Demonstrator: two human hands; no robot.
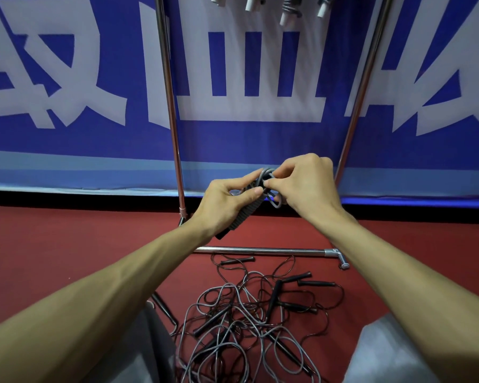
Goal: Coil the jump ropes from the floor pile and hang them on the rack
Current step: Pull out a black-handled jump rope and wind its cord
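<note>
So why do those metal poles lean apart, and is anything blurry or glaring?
Head view: the wide-angle lens probably splays the rack poles outward. Head view: the left hand, the right hand and the rope they grip are sharp; the floor pile is dimmer but clear. Head view: soft, even light, with thin glare along the poles and the bottom bar.
</note>
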